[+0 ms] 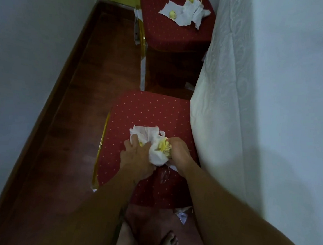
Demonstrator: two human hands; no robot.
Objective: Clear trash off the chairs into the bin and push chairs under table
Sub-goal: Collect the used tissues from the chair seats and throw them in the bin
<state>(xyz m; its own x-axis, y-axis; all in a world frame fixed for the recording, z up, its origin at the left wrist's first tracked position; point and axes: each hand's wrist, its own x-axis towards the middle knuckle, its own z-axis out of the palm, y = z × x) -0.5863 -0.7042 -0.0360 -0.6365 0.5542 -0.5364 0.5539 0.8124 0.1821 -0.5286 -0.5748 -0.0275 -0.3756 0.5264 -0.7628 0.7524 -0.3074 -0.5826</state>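
Both hands grip crumpled tissues [152,140] on the near chair [138,111]; left hand [134,154] fingers curled into the paper, right hand [178,151] closed round a yellow scrap; more tissues [185,11] lie on the far chair [171,33], beside the cloth-covered bench [224,78] at right.

Near chair [138,117], red seat with pale dots, lower centre of frame. Both hands on a wad of white tissue [148,138] with yellow scraps on the seat: left hand [134,154] gripping its left side, right hand [178,151] closed on its right side. Far chair [171,33], top centre, holds loose tissues [189,13] with yellow bits. White tablecloth [224,88] down the right, touching both seats. Wood floor [73,117] on left. Bare feet [169,240] at bottom.
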